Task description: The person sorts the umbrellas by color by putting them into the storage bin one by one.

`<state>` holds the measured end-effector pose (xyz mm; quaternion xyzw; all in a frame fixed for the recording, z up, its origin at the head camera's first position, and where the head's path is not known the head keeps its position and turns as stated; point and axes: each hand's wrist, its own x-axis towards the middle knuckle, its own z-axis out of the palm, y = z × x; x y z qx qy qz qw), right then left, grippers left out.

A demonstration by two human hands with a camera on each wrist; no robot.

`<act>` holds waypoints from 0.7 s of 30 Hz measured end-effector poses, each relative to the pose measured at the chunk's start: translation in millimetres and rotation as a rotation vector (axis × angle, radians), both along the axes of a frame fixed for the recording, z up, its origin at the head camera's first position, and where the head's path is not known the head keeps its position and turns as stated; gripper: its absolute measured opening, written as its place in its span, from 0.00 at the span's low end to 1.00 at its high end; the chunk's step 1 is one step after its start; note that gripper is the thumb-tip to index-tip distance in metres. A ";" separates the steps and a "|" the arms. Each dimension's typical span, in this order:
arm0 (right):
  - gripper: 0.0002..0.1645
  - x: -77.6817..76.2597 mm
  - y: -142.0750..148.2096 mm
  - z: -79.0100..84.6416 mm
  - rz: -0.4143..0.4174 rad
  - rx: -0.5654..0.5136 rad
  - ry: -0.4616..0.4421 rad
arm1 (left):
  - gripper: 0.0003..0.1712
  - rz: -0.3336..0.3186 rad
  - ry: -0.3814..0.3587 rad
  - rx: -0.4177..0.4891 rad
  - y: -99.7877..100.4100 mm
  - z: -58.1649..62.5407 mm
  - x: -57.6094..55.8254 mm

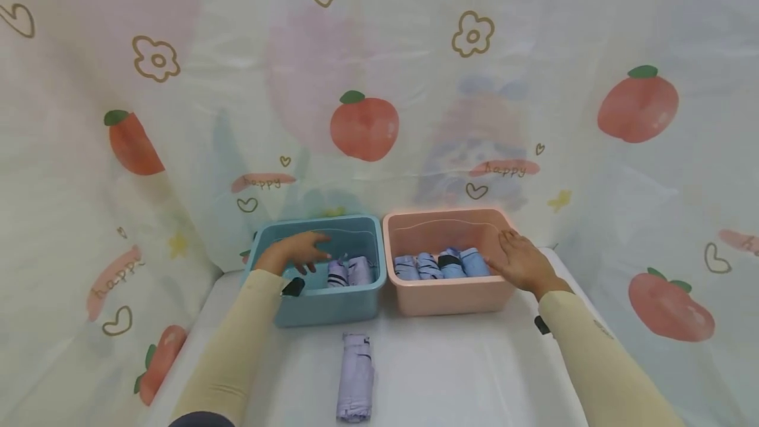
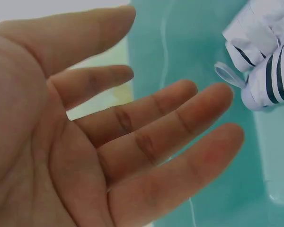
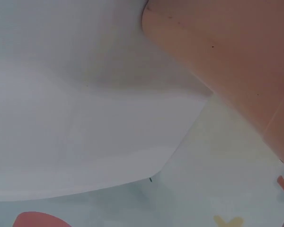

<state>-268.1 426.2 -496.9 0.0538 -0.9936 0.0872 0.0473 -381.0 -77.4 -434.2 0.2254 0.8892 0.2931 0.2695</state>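
Note:
My left hand (image 1: 301, 250) reaches over the teal bin (image 1: 326, 309) with its fingers spread and nothing in them. Beside those fingers, two lavender folded umbrellas (image 1: 358, 271) lie in the bin. The left wrist view shows the open palm (image 2: 75, 156), with a striped umbrella (image 2: 270, 78) and its small loop to the right. My right hand (image 1: 524, 262) has straight fingers at the right rim of the pink bin (image 1: 453, 298). Several blue folded umbrellas (image 1: 474, 262) stand in a row inside it. In the right wrist view the pink bin's wall (image 3: 236, 61) shows, with the hand mostly out of sight.
Another lavender folded umbrella (image 1: 356, 381) lies on the white table (image 1: 450, 374) in front of the bins. The two bins stand side by side, close to the fruit-patterned curtain (image 1: 415, 176) behind. The same curtain hangs at both sides.

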 end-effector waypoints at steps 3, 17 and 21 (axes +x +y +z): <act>0.58 -1.6 -1.9 -2.9 0.004 -0.008 -0.016 | 0.32 -0.016 0.141 0.032 -11.7 -3.3 24.3; 0.58 -2.2 2.6 4.7 0.009 -0.008 -0.030 | 0.18 0.117 0.355 0.481 -30.4 -46.5 104.5; 0.57 -4.9 0.7 3.7 0.021 -0.016 -0.030 | 0.18 0.105 0.318 0.397 -31.5 -68.6 120.2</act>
